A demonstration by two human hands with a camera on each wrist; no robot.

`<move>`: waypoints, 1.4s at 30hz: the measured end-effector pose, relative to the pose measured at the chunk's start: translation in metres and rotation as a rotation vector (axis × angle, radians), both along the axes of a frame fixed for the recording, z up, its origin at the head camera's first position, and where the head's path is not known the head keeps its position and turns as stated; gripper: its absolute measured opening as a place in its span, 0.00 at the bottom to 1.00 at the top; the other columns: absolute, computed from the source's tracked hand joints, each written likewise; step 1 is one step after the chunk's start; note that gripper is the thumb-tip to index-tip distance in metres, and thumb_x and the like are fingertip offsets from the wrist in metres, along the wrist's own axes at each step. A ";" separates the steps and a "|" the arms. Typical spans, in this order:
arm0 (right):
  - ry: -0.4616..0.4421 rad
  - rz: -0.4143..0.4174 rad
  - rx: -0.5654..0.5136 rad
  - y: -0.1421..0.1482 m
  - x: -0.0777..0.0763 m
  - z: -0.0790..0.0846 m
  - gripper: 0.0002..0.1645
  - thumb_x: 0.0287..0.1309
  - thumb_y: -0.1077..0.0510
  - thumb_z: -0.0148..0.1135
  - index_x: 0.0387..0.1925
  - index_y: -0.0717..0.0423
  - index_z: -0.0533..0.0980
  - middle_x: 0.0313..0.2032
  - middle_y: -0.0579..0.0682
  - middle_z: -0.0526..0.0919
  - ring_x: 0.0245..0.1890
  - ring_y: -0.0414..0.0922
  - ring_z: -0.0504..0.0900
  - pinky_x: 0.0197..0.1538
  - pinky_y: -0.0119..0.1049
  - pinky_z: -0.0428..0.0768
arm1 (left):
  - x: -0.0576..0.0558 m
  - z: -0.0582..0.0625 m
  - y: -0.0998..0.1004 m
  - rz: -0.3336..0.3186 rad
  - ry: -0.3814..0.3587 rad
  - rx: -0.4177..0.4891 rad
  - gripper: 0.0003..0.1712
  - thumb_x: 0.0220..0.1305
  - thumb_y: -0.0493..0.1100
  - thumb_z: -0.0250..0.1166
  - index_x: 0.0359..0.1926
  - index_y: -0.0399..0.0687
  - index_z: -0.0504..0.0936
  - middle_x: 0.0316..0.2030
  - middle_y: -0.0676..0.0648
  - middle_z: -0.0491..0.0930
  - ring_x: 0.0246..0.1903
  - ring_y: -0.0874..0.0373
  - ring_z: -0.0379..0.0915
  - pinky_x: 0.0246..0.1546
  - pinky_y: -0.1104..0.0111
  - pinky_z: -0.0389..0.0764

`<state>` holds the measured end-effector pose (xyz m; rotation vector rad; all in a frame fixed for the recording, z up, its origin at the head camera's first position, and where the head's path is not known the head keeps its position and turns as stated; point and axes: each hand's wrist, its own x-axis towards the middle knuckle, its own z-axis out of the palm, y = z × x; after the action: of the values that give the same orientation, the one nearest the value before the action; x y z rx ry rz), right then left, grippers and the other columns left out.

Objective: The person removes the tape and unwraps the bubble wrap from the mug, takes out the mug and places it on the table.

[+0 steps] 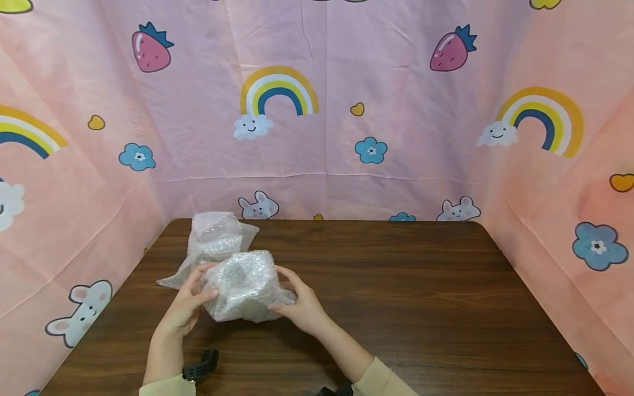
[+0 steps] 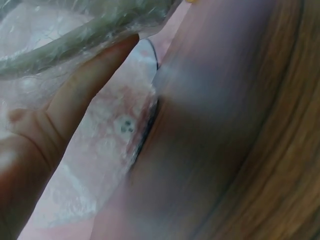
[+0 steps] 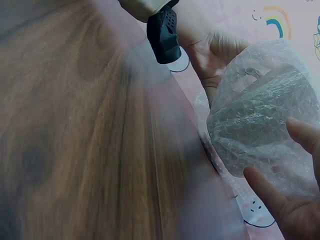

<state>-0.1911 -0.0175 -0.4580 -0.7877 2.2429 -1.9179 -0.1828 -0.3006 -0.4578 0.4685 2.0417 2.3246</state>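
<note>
Both hands hold a bubble-wrapped bundle (image 1: 246, 283) over the left part of the table. Its wrap is clear and shiny, and the thing inside is hidden; a greenish-grey shape shows through the bundle (image 3: 260, 107) in the right wrist view. The left hand (image 1: 182, 309) grips its left side, thumb toward the near face. At the other side the right hand (image 1: 303, 307) grips it near a loose flap of wrap. One finger of the left hand (image 2: 57, 117) lies along the bundle's underside in the left wrist view.
Right behind the bundle, a second bubble-wrapped bundle (image 1: 215, 234) with loose ends lies at the table's back left. The dark wooden table (image 1: 406, 297) is bordered by a pink patterned cloth (image 1: 411, 110) at the back and sides.
</note>
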 end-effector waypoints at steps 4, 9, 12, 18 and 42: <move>0.001 -0.008 0.004 0.006 0.000 0.001 0.45 0.50 0.61 0.73 0.68 0.38 0.63 0.51 0.55 0.79 0.50 0.48 0.78 0.44 0.37 0.79 | 0.000 0.000 0.007 0.012 -0.011 -0.014 0.30 0.62 0.27 0.57 0.63 0.52 0.66 0.52 0.48 0.67 0.44 0.58 0.73 0.40 0.67 0.78; -0.008 -0.034 0.009 0.017 -0.001 0.003 0.44 0.51 0.61 0.73 0.67 0.40 0.64 0.50 0.56 0.79 0.49 0.50 0.79 0.43 0.40 0.80 | -0.003 0.000 0.023 0.027 -0.014 -0.015 0.30 0.62 0.27 0.58 0.63 0.51 0.65 0.54 0.47 0.66 0.44 0.58 0.74 0.40 0.66 0.78; -0.010 -0.052 0.008 0.025 -0.004 0.005 0.44 0.51 0.61 0.73 0.67 0.40 0.64 0.50 0.57 0.79 0.48 0.51 0.79 0.42 0.41 0.81 | -0.005 0.003 0.034 0.046 -0.028 -0.022 0.31 0.61 0.27 0.59 0.64 0.49 0.64 0.56 0.46 0.62 0.44 0.58 0.73 0.40 0.67 0.78; 0.010 -0.085 0.014 0.041 -0.007 0.009 0.43 0.50 0.60 0.73 0.66 0.42 0.64 0.50 0.59 0.78 0.47 0.53 0.79 0.42 0.43 0.81 | -0.009 0.006 0.055 0.076 -0.064 -0.027 0.33 0.60 0.28 0.61 0.65 0.44 0.61 0.62 0.43 0.53 0.43 0.58 0.73 0.39 0.67 0.78; 0.007 -0.180 0.050 0.091 -0.006 0.032 0.41 0.50 0.68 0.71 0.66 0.55 0.66 0.48 0.62 0.79 0.47 0.54 0.79 0.43 0.44 0.80 | -0.026 0.003 0.114 0.062 -0.090 0.000 0.37 0.57 0.31 0.65 0.66 0.42 0.59 0.64 0.45 0.56 0.55 0.47 0.63 0.51 0.61 0.71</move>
<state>-0.1973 0.0739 -0.4261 -0.6053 2.4313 -1.9257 -0.2092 -0.1868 -0.4545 0.2986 2.0448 2.3332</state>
